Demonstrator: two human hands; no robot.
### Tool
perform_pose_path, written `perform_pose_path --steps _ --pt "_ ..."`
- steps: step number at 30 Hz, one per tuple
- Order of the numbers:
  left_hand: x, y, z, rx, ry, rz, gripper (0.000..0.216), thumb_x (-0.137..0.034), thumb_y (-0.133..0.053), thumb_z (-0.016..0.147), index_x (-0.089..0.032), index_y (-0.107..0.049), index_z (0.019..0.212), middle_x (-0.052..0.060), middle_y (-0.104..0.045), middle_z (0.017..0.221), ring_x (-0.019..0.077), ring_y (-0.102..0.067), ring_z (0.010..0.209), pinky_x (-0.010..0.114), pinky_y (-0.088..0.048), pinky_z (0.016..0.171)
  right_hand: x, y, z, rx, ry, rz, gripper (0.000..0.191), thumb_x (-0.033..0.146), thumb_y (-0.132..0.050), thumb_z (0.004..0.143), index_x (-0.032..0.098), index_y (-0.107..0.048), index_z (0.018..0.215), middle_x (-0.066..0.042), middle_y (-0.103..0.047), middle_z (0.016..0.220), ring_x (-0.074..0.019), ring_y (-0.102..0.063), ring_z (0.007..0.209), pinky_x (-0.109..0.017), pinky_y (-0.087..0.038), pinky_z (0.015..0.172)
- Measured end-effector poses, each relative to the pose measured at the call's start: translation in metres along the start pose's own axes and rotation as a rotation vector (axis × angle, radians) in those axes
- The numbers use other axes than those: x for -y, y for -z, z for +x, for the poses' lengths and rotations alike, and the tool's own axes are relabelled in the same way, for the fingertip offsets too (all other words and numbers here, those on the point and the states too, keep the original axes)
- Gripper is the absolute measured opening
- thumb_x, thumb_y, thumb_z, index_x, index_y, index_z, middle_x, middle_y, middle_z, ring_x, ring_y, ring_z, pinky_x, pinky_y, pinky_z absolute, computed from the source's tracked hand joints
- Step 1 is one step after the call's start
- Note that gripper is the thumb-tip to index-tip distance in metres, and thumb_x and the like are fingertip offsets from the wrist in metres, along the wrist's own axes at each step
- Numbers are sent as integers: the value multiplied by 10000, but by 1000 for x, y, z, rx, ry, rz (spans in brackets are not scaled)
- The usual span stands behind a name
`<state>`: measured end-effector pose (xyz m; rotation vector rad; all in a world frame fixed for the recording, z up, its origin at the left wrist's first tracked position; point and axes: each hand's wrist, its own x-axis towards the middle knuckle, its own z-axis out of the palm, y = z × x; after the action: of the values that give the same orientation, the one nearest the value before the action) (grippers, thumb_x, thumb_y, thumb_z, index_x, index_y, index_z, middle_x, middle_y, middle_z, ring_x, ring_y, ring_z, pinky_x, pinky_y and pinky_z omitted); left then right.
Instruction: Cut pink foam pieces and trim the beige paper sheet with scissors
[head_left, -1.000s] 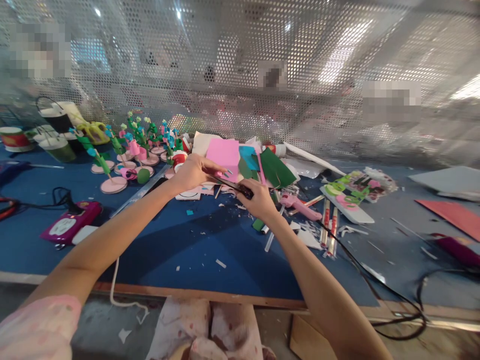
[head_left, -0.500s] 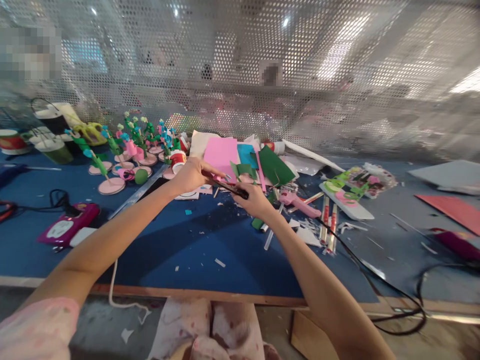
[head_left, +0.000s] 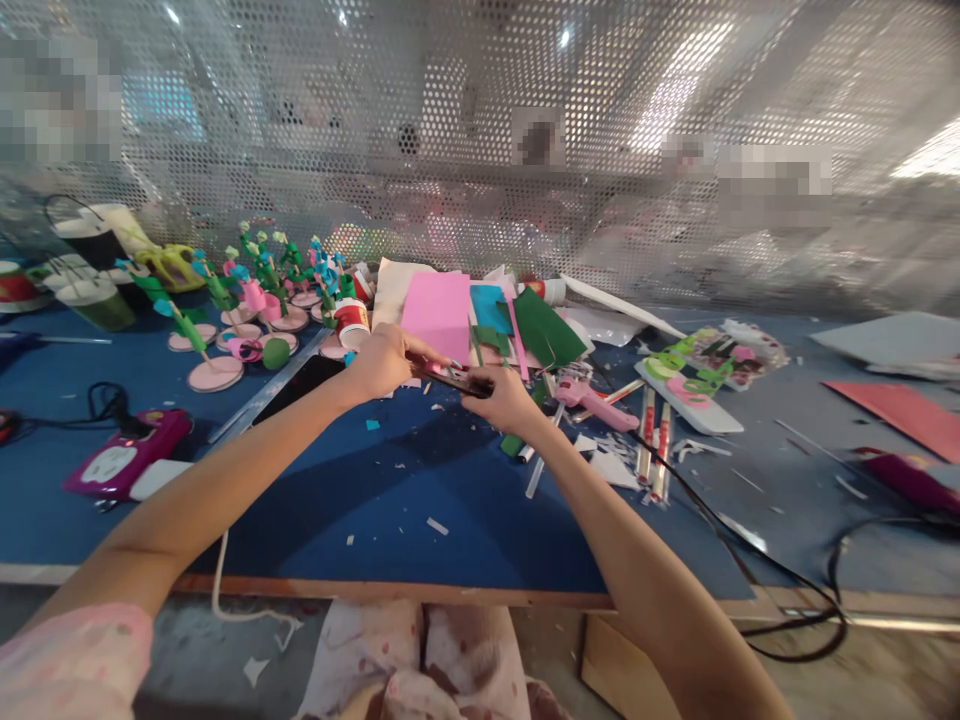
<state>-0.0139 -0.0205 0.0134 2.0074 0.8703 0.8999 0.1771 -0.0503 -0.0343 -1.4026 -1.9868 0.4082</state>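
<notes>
"Right hand first: what's it gripping?"
"It's wrapping its fingers around the dark handles of some scissors, and the blades are pointing left."
"And the left hand?"
"It's bending its fingers close together beside those blades. Whether it's pinching anything, I can't tell!"
"So where are the scissors sitting?"
"They're hanging between both hands, just on the near side of the paper pile. A pink sheet is lying beyond them, and a dark green sheet is resting to its right."
"Further out?"
"A pink glue gun is lying right of the right hand, while craft flowers are standing far left on the blue table."
</notes>
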Motion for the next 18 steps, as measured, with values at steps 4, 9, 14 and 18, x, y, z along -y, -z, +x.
perform_pose_path --steps 4,9,14,18 --pt "1 -2 -1 30 1 1 279 -245 -703 574 -93 -703 807 114 -698 772 211 -653 718 302 -547 674 -4 -1 1 0 -28 21 95 244 -542 555 156 -534 588 32 -427 532 -96 -368 516 -228 -259 496" --pt "-3 -3 -3 13 -45 15 337 -291 -708 569 -90 -698 839 109 -699 772 222 -650 748 305 -537 693 -6 0 2 -12 -43 100 78 218 -543 542 158 -495 529 46 -385 488 -83 -344 488 -222 -232 463" --pt "4 -7 -3 15 -61 10 290 -272 -697 597 -93 -702 824 125 -696 775 216 -651 717 323 -535 698 -7 0 2 4 -85 171 95 220 -578 512 149 -516 524 52 -377 473 -77 -334 473 -221 -225 449" --pt "7 -10 -3 -18 -76 19 240 -153 -669 610 -123 -701 846 93 -700 801 205 -650 747 301 -533 719 -8 0 3 7 -105 205 100 223 -586 508 146 -523 514 54 -369 455 -73 -326 460 -220 -219 441"
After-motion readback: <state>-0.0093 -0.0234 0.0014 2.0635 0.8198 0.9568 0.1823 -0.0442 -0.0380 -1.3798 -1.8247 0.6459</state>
